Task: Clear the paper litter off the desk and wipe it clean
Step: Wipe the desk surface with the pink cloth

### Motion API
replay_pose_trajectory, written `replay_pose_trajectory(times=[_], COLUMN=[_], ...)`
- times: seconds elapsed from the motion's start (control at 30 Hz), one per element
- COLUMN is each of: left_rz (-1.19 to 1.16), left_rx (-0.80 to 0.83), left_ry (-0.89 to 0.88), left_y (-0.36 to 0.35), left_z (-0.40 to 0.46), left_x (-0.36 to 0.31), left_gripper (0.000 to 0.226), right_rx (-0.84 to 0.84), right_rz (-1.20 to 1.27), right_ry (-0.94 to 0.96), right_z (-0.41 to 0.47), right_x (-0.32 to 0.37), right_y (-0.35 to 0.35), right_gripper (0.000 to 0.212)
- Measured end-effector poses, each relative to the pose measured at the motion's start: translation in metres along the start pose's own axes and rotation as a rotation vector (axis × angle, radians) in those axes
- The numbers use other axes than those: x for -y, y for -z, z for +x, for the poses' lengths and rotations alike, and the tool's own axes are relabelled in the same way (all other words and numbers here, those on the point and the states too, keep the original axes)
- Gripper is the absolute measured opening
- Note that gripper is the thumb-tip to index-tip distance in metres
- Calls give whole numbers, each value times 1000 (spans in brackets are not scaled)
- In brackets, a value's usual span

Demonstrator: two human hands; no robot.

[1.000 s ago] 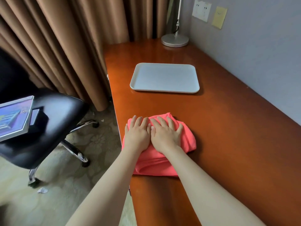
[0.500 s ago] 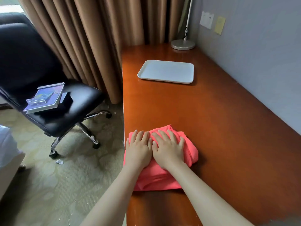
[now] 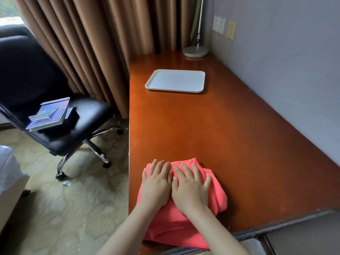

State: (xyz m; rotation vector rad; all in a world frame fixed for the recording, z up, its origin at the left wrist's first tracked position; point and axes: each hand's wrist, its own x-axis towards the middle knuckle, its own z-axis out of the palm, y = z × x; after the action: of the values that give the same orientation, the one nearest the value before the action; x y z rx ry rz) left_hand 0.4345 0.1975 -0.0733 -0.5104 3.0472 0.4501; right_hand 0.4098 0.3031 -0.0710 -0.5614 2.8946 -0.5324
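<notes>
Wiping step in hand, by judgement: left hand [image 3: 156, 186] and right hand [image 3: 191, 188] side by side, fingers straight, pressing flat on the pink cloth [image 3: 217, 196] at the near left part of the desk [image 3: 239, 135]; no paper litter visible on the wood. Next: probably pushing forward toward the white tray [image 3: 175, 80], with even pressure

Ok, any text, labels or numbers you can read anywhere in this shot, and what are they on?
None can be read.
Yellow note on the wall: any writing too small to read.
Book on the chair: cover print blurred.
White wall plate: only dark marks, no legible text.
Pink cloth, tray: no text visible.
</notes>
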Motion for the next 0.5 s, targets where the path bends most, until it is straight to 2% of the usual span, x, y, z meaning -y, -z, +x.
replay_pose_trajectory(times=[0.33,0.5], left_rz=[-20,-64], left_rx=[107,75], left_ry=[-300,-349], left_y=[11,18], left_z=[145,209], left_x=[6,24], left_gripper=[44,44], right_rx=[-120,-154], right_rz=[60,77], right_ry=[-324,-389], right_z=[113,176], right_x=[18,38], right_y=[3,0], right_gripper=[45,44])
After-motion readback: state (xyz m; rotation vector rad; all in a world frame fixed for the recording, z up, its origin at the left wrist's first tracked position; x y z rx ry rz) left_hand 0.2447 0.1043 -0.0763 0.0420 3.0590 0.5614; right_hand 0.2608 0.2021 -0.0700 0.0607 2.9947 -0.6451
